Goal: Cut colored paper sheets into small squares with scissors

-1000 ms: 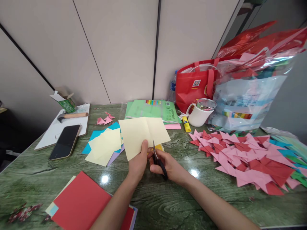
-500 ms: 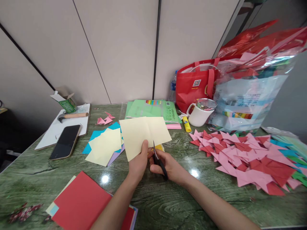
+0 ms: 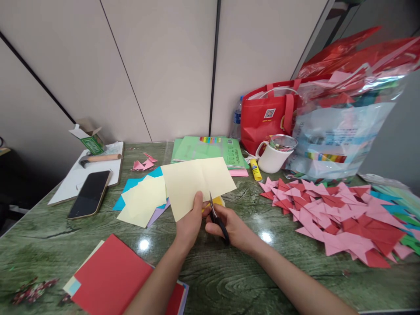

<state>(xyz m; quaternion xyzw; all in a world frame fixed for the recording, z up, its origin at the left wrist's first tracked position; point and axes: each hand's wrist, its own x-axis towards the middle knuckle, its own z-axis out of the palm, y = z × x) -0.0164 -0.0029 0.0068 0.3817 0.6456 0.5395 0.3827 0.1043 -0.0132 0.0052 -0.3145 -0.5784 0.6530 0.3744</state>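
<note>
A pale yellow sheet of paper [image 3: 187,183] with a crease down its middle is pinched by my left hand [image 3: 190,223], thumb on top. My right hand [image 3: 231,225] is closed round black-handled scissors [image 3: 218,221], whose blades point up at the lower edge of the paper near the crease. Whether the blades are parted is hard to make out. Behind the hands, a small yellow piece [image 3: 218,201] shows on the table. Left of the paper lie loose cream sheets [image 3: 144,197] over blue and purple ones.
Red paper [image 3: 111,271] tops a stack at front left. A phone [image 3: 90,194] and a hammer [image 3: 101,158] lie at left. Folded pink and red pieces [image 3: 334,210] cover the right side. Behind stand a white mug [image 3: 274,157], glue stick [image 3: 255,169] and red bag [image 3: 267,116].
The paper has opened out slightly, its right half spreading a little to the right and upward. Both hands and the scissors have stayed almost in place.
</note>
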